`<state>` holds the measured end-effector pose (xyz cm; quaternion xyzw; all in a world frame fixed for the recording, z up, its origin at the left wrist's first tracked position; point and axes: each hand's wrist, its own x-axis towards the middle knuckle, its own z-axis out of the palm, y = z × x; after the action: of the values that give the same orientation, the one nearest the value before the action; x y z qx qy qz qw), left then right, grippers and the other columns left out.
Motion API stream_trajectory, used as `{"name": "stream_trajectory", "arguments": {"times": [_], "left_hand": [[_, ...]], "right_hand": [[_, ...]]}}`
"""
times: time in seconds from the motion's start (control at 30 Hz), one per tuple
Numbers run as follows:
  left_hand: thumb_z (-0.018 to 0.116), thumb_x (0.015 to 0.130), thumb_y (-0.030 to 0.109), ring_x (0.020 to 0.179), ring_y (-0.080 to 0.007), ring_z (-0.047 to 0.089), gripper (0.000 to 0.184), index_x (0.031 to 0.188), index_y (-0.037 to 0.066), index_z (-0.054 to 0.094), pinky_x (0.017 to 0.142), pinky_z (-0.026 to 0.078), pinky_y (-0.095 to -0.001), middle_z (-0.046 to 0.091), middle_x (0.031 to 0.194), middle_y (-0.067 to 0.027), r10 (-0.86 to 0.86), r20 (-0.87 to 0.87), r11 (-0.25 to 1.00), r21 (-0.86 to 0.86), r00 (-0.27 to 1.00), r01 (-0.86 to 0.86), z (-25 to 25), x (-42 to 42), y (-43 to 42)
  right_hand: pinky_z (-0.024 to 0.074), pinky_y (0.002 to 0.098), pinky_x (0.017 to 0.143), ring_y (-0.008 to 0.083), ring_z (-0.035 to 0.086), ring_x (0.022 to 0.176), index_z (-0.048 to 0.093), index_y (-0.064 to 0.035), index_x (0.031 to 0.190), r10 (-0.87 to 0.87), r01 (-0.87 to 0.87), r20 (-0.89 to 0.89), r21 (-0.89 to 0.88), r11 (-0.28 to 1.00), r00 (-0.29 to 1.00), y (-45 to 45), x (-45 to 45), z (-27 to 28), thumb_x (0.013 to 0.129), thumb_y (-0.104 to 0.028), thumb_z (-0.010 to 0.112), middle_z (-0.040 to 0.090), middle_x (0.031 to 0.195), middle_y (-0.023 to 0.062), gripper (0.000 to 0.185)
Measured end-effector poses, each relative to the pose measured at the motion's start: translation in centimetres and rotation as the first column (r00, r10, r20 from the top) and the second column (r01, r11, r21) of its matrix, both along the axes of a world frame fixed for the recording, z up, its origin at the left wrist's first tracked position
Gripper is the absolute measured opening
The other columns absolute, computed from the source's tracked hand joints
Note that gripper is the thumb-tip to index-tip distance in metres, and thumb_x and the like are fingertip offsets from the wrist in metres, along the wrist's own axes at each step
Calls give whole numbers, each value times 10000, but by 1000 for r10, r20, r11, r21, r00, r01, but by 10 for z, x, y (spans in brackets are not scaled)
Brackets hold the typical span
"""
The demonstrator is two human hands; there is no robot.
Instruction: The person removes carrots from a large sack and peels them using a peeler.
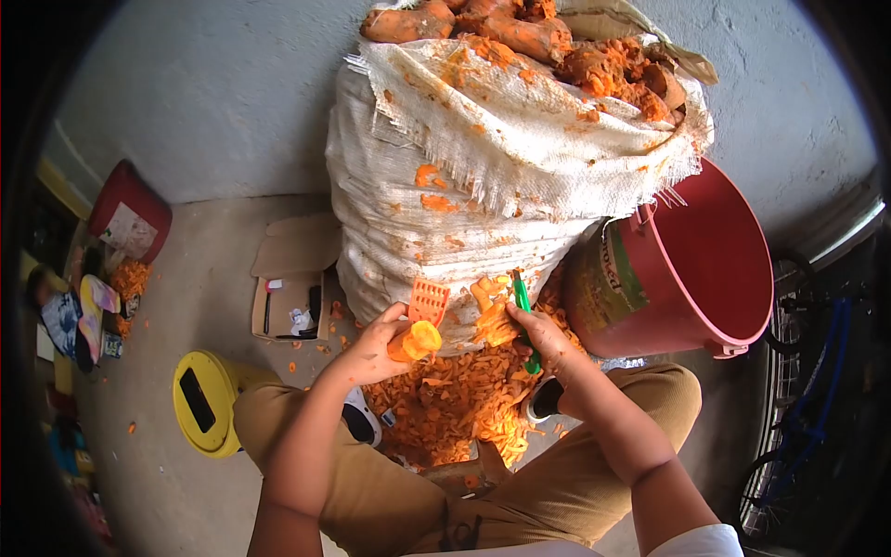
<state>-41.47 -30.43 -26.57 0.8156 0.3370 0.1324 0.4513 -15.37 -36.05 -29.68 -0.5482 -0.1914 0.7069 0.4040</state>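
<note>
My left hand (374, 351) is closed round a thick orange carrot (417, 342), its end facing up towards me. A flat orange piece with slots or holes (428, 302) stands by the fingertips; whether the hand grips it, I cannot tell. My right hand (548, 340) is wrapped round a green peeler (522, 292), just right of the carrot and apart from it. Pale orange peelings (494, 311) show beside the peeler, in front of the sack. Below both hands a heap of orange peelings (445, 399) covers the floor between my shoes.
A white woven sack (408, 204) full of large orange carrots (520, 37) stands ahead. To its right leans a red bucket (608, 320). On the left are a cardboard box (288, 243), a yellow lidded container (198, 427) and a red bin (153, 218). A bicycle (817, 408) stands far right.
</note>
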Motion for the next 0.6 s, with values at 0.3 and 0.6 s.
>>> {"name": "stream_trajectory", "arguments": {"times": [0.3, 0.6], "left_hand": [[601, 600, -24, 1020, -147, 437, 470, 1053, 14, 484, 871, 347, -243, 428, 1090, -55, 109, 192, 978, -196, 975, -71, 2, -5, -3], [596, 610, -5, 954, -163, 462, 376, 978, 12, 523, 836, 364, -242, 422, 1030, -42, 77, 122, 997, 12, 990, -79, 0, -11, -3]], "right_hand": [[276, 218, 354, 55, 322, 350, 487, -112, 837, 71, -60, -252, 53, 997, 965, -2, 6, 9, 838, -425, 444, 508, 619, -4, 315], [322, 243, 379, 100, 374, 359, 522, -67, 824, 139, -141, 106, 13, 990, 985, -3, 8, -18, 819, -435, 465, 519, 602, 19, 373]]}}
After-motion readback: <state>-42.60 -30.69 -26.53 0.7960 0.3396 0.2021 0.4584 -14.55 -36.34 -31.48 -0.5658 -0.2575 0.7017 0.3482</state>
